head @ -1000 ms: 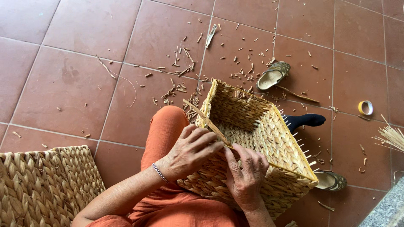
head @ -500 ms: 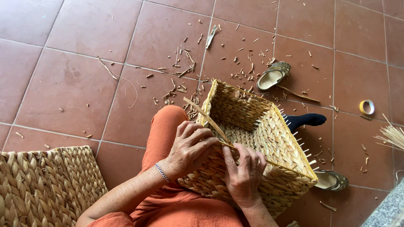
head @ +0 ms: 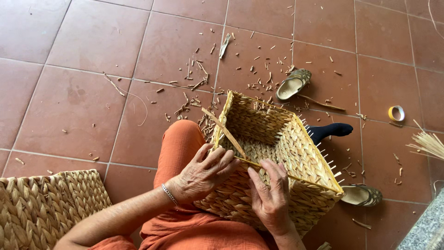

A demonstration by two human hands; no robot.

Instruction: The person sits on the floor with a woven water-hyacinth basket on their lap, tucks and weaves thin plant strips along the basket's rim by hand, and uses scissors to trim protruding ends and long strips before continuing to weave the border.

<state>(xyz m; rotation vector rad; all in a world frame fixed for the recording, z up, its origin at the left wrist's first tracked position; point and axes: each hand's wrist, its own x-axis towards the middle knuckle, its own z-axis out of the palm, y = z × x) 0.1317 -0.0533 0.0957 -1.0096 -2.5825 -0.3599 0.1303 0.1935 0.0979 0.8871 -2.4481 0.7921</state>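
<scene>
Head view: pale straw-woven rectangular basket [head: 277,153], rim spiked.

Head view, looking down at a seated person in orange clothing on a red tiled floor [head: 92,51]. A rectangular woven basket [head: 277,139] lies tilted on the lap, its open side facing away. The left hand [head: 201,173], with a bracelet at the wrist, rests on the basket's near rim, fingers pinching a flat pale strip [head: 226,134] that slants up and to the left. The right hand [head: 270,196] presses against the basket's side just beside the rim. A second woven basket [head: 46,208] sits at lower left. Two sandals [head: 292,84] [head: 363,194], a roll of tape [head: 396,113] and scattered straw cuttings [head: 194,83] lie on the floor.
</scene>
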